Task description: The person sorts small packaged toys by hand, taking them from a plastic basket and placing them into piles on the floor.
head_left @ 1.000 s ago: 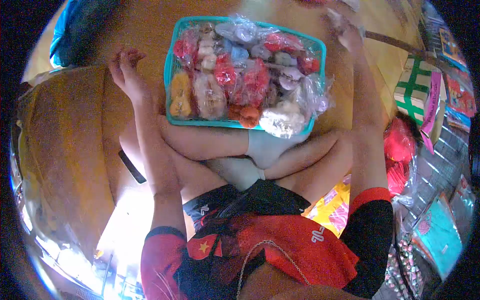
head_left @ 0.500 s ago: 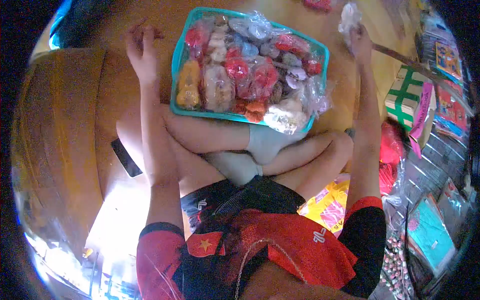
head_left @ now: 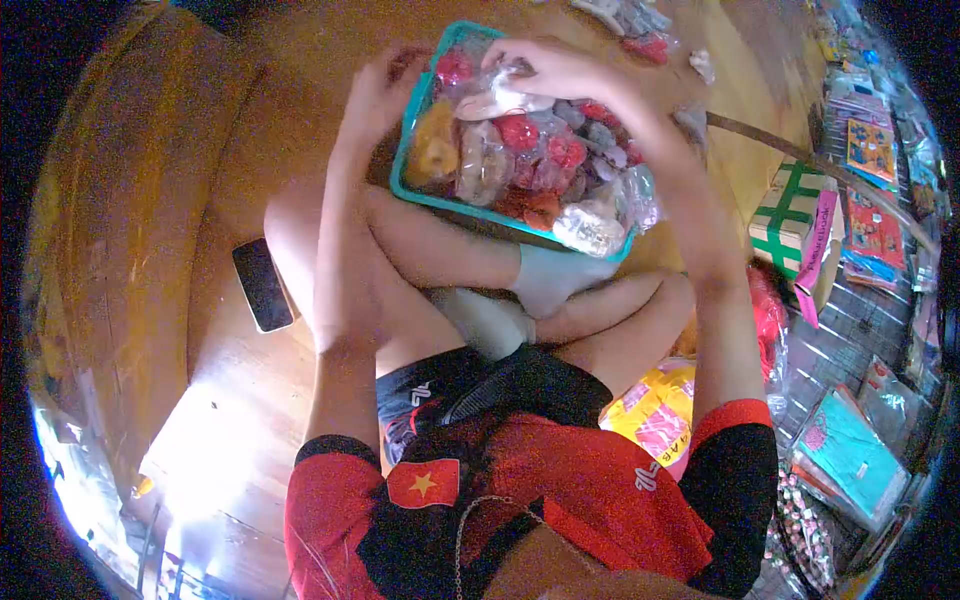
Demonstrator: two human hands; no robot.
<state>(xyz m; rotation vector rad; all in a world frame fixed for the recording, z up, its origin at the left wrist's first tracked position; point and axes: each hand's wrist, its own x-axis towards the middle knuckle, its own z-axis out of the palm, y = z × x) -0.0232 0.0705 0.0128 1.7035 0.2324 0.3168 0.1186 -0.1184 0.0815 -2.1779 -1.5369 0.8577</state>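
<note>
1. One teal basket [head_left: 403, 165] of plastic-wrapped bundles [head_left: 565, 152] sits just beyond the crossed legs [head_left: 450, 240] in the head view.
2. The right hand [head_left: 543, 70], fingers narrow, holds a pale packet [head_left: 505, 102] at the basket's far left part.
3. The left hand [head_left: 383, 92] is at the basket's left edge; whether it grips anything, I cannot tell.
4. A phone [head_left: 263, 285] lies at left.

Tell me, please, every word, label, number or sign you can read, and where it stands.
"...book": pink strip by the green-taped cream box; the word's start is blurred.
"AB": yellow-and-pink plastic bag; other print unclear.
Yellow star, wordless: red patch on red-and-black shirt.
Too small or blurred: white shirt logo; print on the colourful flat packets, right.
</note>
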